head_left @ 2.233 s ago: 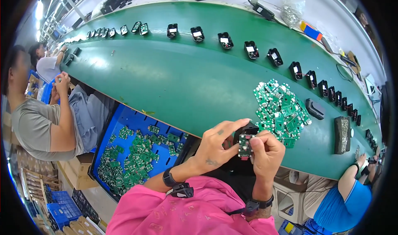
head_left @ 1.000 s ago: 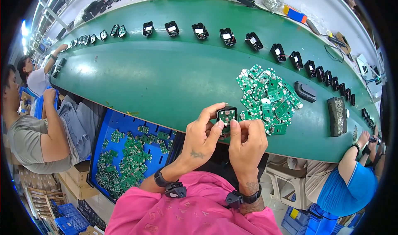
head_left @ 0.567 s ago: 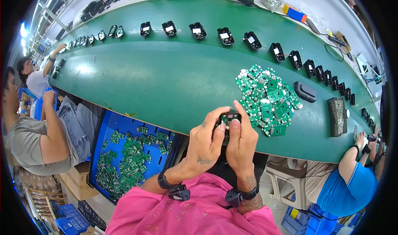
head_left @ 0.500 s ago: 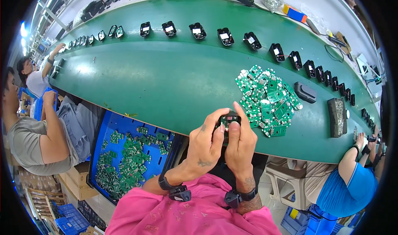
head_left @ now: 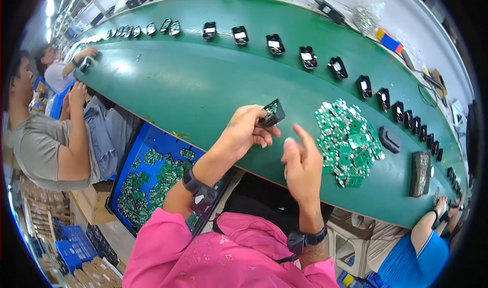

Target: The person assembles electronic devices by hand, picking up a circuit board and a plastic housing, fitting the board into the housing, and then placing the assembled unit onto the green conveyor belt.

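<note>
My left hand (head_left: pixel 250 128) grips a small black plastic housing (head_left: pixel 273 114) by its side, above the green bench. A green circuit board shows in the housing's top opening, and the housing is tilted. Apart from it, my right hand (head_left: pixel 303 168) hovers by the bench's near edge, index finger stretched out and thumb raised, holding nothing that I can see. A heap of green circuit boards (head_left: pixel 348 146) lies on the bench just right of that hand.
Black housings (head_left: pixel 274 45) stand in a long curved row along the far side. Right of the heap are a black case (head_left: pixel 389 139) and a dark foam block (head_left: pixel 420 174). A blue bin (head_left: pixel 147 146) of boards sits lower left. Co-workers sit at both sides.
Both hands were together on the housing. My right hand has let go and drawn apart, while the left has carried the housing up and away. The view has shifted.
</note>
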`<state>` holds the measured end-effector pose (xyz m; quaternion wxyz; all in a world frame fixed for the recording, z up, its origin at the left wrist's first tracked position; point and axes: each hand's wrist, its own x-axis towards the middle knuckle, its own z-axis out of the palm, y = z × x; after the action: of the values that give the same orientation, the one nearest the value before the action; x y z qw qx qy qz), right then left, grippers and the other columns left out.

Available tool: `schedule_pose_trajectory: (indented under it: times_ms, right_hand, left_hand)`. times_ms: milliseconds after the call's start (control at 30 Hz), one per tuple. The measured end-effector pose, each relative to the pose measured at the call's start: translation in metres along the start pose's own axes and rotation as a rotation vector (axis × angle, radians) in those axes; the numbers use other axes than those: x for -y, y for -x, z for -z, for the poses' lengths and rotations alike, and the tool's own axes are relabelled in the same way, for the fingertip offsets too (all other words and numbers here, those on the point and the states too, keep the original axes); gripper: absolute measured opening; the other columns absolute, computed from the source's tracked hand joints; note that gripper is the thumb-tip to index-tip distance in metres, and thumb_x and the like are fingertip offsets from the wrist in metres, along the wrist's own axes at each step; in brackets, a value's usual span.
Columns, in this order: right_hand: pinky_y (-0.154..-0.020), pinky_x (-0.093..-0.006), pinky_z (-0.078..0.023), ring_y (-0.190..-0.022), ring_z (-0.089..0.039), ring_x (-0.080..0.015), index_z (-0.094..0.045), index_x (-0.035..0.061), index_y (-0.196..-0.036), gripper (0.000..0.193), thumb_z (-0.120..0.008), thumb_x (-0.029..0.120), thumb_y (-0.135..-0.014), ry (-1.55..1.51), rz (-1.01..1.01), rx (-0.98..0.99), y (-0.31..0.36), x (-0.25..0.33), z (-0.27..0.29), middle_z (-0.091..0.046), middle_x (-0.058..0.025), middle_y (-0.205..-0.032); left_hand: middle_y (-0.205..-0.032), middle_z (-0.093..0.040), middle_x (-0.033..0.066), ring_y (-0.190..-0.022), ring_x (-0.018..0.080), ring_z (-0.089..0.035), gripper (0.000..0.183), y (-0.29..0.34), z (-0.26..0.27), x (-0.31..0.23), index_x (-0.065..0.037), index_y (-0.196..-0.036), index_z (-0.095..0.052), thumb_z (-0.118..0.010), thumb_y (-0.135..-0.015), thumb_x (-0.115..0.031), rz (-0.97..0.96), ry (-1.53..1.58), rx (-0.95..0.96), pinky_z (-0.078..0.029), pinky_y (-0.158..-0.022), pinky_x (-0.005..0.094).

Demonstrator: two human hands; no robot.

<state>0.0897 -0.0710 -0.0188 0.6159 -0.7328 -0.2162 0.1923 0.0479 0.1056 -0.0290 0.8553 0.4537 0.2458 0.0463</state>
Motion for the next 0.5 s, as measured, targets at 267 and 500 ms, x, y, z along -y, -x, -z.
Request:
schedule_pose_trajectory:
  times_ms: [267,500]
  right_hand:
    - [-0.051,-0.0282,-0.041,-0.053,-0.051,-0.0130,-0.067,-0.0021,-0.109,0.021,-0.069,0.009,-0.092,0.353,0.365,-0.080,0.010,-0.040,-0.019,-0.061,-0.0076,-0.068]
    - [-0.047,-0.0311,-0.040,-0.049,-0.053,-0.0180,-0.067,-0.0007,-0.100,0.013,-0.069,0.006,-0.089,0.424,0.414,-0.054,0.012,-0.038,-0.021,-0.059,-0.0084,-0.066]
  left_hand:
    - [-0.081,-0.069,0.0180,-0.058,0.0191,-0.066,0.025,-0.031,0.045,-0.050,0.000,-0.110,-0.058,-0.046,-0.101,-0.021,0.075,-0.007,-0.070,-0.052,-0.049,0.0278]
    - [-0.086,-0.070,0.0139,-0.056,0.0193,-0.067,0.033,-0.120,0.194,-0.164,-0.004,-0.130,-0.056,-0.053,-0.098,-0.014,-0.605,-0.849,-0.672,-0.055,-0.054,0.0320]
